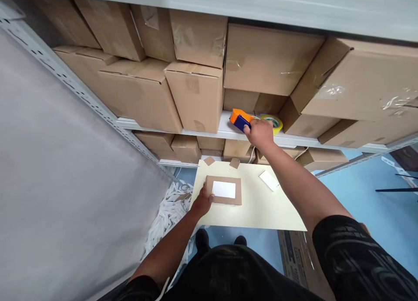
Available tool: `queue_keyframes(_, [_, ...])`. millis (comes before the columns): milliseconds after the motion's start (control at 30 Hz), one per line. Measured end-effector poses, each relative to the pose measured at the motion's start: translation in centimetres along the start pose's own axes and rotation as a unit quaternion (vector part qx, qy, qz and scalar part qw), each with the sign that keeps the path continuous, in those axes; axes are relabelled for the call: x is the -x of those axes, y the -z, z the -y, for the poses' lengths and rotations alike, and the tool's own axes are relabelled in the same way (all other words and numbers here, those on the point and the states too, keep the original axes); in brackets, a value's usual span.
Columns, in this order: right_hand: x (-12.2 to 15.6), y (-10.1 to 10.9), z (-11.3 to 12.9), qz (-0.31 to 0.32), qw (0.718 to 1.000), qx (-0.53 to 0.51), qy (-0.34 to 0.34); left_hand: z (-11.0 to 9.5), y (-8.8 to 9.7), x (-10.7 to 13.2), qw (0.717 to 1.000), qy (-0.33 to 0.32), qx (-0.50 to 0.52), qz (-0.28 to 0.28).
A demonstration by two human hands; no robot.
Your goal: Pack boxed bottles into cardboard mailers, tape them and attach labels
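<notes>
On the pale yellow table (261,214) lies a small brown cardboard box (238,196) with a white label (224,189) on top. My left hand (203,202) grips the box's left side, thumb over the top edge and the other fingers partly hidden. Up at the shelf, my right hand (260,132) is closed around an orange and dark blue tape dispenser (241,119). A yellow-rimmed roll of clear tape (277,124) shows just behind that hand; whether it sits in the dispenser or beside it I cannot tell.
Several cardboard boxes (194,96) fill the white metal shelf (225,127) ahead. A stack of white labels (269,180) and two small cardboard scraps (234,162) lie on the table. Shredded white strips (166,218) cover the floor at left, beside a grey wall (81,183).
</notes>
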State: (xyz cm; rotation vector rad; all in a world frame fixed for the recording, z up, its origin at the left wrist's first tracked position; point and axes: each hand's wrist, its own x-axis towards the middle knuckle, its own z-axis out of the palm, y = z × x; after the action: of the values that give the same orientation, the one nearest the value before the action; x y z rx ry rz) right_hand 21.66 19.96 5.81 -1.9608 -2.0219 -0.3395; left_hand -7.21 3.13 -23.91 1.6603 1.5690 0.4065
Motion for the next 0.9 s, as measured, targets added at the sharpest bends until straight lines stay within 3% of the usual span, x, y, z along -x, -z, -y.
queue_keyframes(200, [-4.2,-2.5,1.9,0.08,0.996,0.039,-0.024,0.1,-0.2,-0.1,1.0,0.005,0.016,0.004])
queue_keyframes(267, [-4.3,-2.4,1.8,0.07,0.997,0.023,-0.031,0.1,-0.2,0.0,0.999,0.003,0.034,-0.01])
queue_keyframes(333, [-2.9,-2.3,1.4,0.011,1.0,-0.012,-0.025,0.1,-0.1,0.2,0.998,0.008,0.059,-0.029])
queue_keyframes(400, [1.0,-2.8,0.7,-0.053,0.995,-0.08,-0.03,0.5,0.2,0.6,0.994,0.026,0.1,-0.039])
queue_keyframes(433, [3.9,-3.5,0.3,-0.05,0.989,-0.135,-0.036,0.8,0.4,0.8,0.991,0.041,0.123,-0.039])
queue_keyframes(533, [15.8,-7.8,-0.5,0.052,0.936,-0.316,-0.143,2.3,0.8,1.9,0.98,0.086,0.177,-0.003])
queue_keyframes(633, [27.9,-13.4,-0.4,0.209,0.816,-0.431,-0.322,3.8,0.8,3.1,0.974,0.066,0.207,0.054])
queue_keyframes(700, [33.6,-16.4,0.3,0.28,0.715,-0.495,-0.407,4.3,0.5,3.8,0.971,0.031,0.225,0.075])
queue_keyframes(733, [35.5,-17.5,0.7,0.291,0.682,-0.52,-0.424,4.3,0.2,4.1,0.97,0.021,0.23,0.08])
queue_keyframes(800, [37.9,-18.5,1.5,0.297,0.666,-0.547,-0.411,4.0,-0.5,4.6,0.968,0.017,0.232,0.088])
queue_keyframes(900, [39.3,-18.3,2.5,0.284,0.723,-0.535,-0.332,2.9,-1.9,5.4,0.967,0.012,0.22,0.13])
